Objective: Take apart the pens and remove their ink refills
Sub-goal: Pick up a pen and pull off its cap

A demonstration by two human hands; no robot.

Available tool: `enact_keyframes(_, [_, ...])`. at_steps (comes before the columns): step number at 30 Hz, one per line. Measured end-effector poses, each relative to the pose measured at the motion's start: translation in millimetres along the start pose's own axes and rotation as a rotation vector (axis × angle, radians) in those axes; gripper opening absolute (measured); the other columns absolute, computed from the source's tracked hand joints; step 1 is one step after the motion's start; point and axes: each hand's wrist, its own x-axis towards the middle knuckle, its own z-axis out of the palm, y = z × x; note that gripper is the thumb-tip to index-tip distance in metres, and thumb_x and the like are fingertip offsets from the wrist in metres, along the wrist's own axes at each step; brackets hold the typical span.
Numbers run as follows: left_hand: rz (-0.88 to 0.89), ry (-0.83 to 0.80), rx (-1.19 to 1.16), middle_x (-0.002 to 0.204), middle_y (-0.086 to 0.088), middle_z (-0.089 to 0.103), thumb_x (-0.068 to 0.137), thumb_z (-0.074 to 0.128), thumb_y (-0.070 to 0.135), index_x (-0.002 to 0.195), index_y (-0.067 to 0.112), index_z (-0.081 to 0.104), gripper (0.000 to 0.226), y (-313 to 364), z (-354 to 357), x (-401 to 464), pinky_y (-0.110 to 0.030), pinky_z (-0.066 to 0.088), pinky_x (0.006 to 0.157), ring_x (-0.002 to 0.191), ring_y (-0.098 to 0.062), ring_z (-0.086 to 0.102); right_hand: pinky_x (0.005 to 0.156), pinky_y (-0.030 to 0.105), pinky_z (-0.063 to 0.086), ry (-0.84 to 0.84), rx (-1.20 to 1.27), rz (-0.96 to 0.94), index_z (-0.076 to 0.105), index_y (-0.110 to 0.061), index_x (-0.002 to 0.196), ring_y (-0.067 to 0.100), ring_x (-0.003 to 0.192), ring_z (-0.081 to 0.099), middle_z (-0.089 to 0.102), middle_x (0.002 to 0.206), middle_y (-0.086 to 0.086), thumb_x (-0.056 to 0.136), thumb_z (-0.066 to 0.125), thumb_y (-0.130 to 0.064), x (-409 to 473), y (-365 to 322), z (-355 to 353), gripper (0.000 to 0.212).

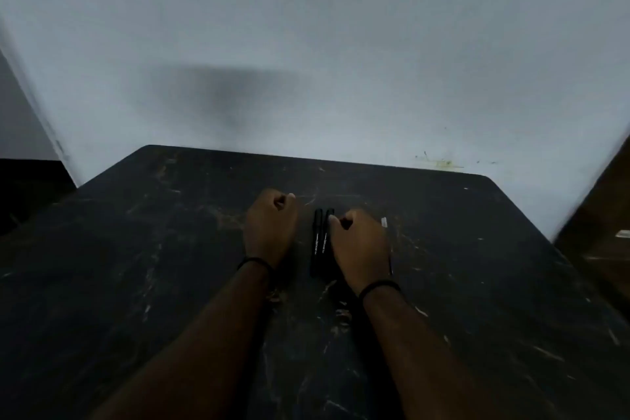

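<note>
Two black pens (320, 242) lie side by side near the middle of the table (136, 266), pointing away from the person, touching or nearly touching along their length; white lettering shows on both barrels, too small to read; their near ends slip under the shadow of the right hand.

The right hand (361, 245) sits just right of the pens, knuckles up, fingers curled in; its thumb and first finger press against the right-hand pen near its far end; the curl is tight, a narrow pinch rather than an open palm, though whether it truly clamps the pen or only touches it I cannot tell from here; past the hand's right edge a thin pale-tipped stick (384, 222) lies on the table, partly hidden by the hand, and I cannot say what it is.

The left hand (272, 228) rests just left of the pens, apart from them, closed into a loose fist, thumb tucked over the fingers; nothing shows inside it.

Both wrists wear a thin black band (253, 262); bare forearms run back toward the camera.

The table is dark and heavily scratched; behind it stands a plain pale wall (341, 44) with a soft shadow on it.
</note>
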Motion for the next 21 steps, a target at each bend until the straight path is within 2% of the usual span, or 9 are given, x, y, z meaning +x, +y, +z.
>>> enact_keyframes(2, [-0.013,0.002,0.045,0.072,0.009,0.058,0.095,0.057,0.036,0.081,0.021,0.060,0.020,1,-1,1,-0.023,0.036,0.054,0.065,-0.004,0.051,0.048,0.025,0.032,-0.045,-0.049,0.032,0.057,-0.017,0.066,0.010,0.058,0.057,0.059,0.061,-0.004,0.091,0.060,-0.048,3,-3,0,0.040])
enact_keyframes(6, [-0.017,-0.036,0.041,0.076,0.003,0.064,0.095,0.055,0.037,0.082,0.019,0.062,0.023,-1,-1,1,-0.026,0.040,0.057,0.070,-0.012,0.058,0.059,0.025,0.038,-0.144,-0.179,0.048,0.065,-0.012,0.077,0.021,0.073,0.065,0.067,0.077,0.002,0.088,0.063,-0.048,6,-10,0,0.038])
enact_keyframes(9, [-0.005,-0.046,0.024,0.076,-0.003,0.066,0.096,0.054,0.036,0.080,0.015,0.063,0.028,0,-2,1,-0.031,0.044,0.063,0.072,-0.018,0.061,0.061,0.025,0.037,-0.154,-0.194,0.064,0.058,-0.012,0.075,0.026,0.079,0.066,0.067,0.084,0.008,0.088,0.062,-0.037,5,-12,-5,0.029])
enact_keyframes(12, [-0.005,-0.055,0.023,0.077,-0.004,0.066,0.096,0.054,0.036,0.079,0.015,0.064,0.029,1,-3,-1,-0.030,0.043,0.063,0.073,-0.019,0.062,0.056,0.025,0.037,-0.140,-0.230,0.067,0.051,-0.015,0.073,0.023,0.073,0.061,0.067,0.092,0.010,0.089,0.060,-0.032,0,-14,-14,0.025])
enact_keyframes(14, [0.010,-0.058,0.021,0.076,-0.003,0.066,0.095,0.054,0.036,0.078,0.016,0.064,0.028,0,-4,-1,-0.026,0.039,0.058,0.073,-0.018,0.062,0.066,0.028,0.046,-0.158,-0.245,0.051,0.058,-0.011,0.086,0.028,0.088,0.065,0.067,0.101,0.012,0.090,0.059,-0.031,-4,-14,-18,0.021])
enact_keyframes(16, [0.022,-0.058,0.008,0.074,-0.002,0.066,0.095,0.054,0.036,0.075,0.018,0.062,0.028,0,-5,-1,-0.026,0.038,0.057,0.072,-0.018,0.063,0.073,0.028,0.046,-0.168,-0.262,0.053,0.062,-0.007,0.097,0.031,0.098,0.065,0.067,0.106,0.013,0.092,0.057,-0.030,-8,-14,-22,0.024])
enact_keyframes(19, [0.081,-0.060,-0.036,0.070,-0.005,0.065,0.096,0.053,0.039,0.074,0.016,0.061,0.034,1,-5,-4,-0.033,0.045,0.059,0.069,-0.023,0.063,0.078,0.033,0.049,-0.143,-0.221,0.060,0.063,-0.006,0.099,0.032,0.098,0.064,0.067,0.104,0.013,0.095,0.052,-0.032,-14,-16,-29,0.029])
enact_keyframes(21, [0.124,-0.070,-0.084,0.068,-0.009,0.064,0.098,0.048,0.046,0.076,0.011,0.062,0.043,3,-6,-7,-0.035,0.046,0.058,0.066,-0.025,0.062,0.072,0.034,0.049,-0.081,-0.187,-0.004,0.063,-0.010,0.093,0.026,0.087,0.064,0.065,0.093,0.008,0.096,0.049,-0.035,-18,-19,-35,0.028])
